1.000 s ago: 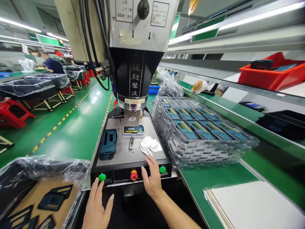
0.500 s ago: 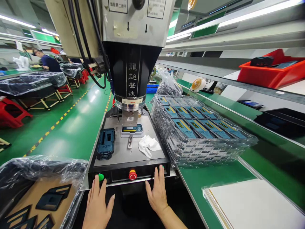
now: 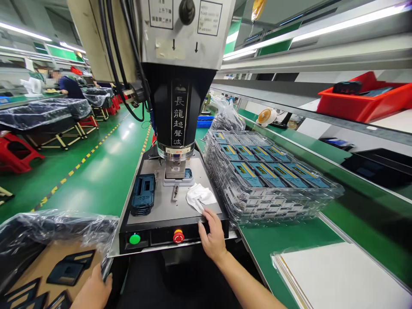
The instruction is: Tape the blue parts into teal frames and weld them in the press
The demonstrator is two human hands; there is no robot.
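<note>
My left hand (image 3: pixel 94 290) is over the right edge of the plastic-lined bin (image 3: pixel 111 227), slightly smeared, thumb apart from its fingers and nothing visible in it. Inside the bin lie dark plastic frames (image 3: pixel 66 272) on cardboard. My right hand (image 3: pixel 213 236) is at the machine's front right edge. Its fingertips reach the lower corner of a white cloth (image 3: pixel 200 195), thumb held apart. The machine's metal horn (image 3: pixel 175 170) is down on a blue part (image 3: pixel 188 173) in a light fixture (image 3: pixel 169 182). A stack of dark blue housings (image 3: pixel 143 193) stands left of it.
A green button (image 3: pixel 134 239) and a red emergency stop (image 3: pixel 178 236) sit on the machine's front. Stacked clear trays (image 3: pixel 257 195) of blue parts stand at right, with white sheets (image 3: pixel 347 274) nearer. A red bin (image 3: pixel 363 101) rests on the shelf. Another person (image 3: pixel 71 87) works far left.
My left hand has left the green button for the bin. My right hand has moved from the right button area to the cloth. The horn has come down onto the blue part.
</note>
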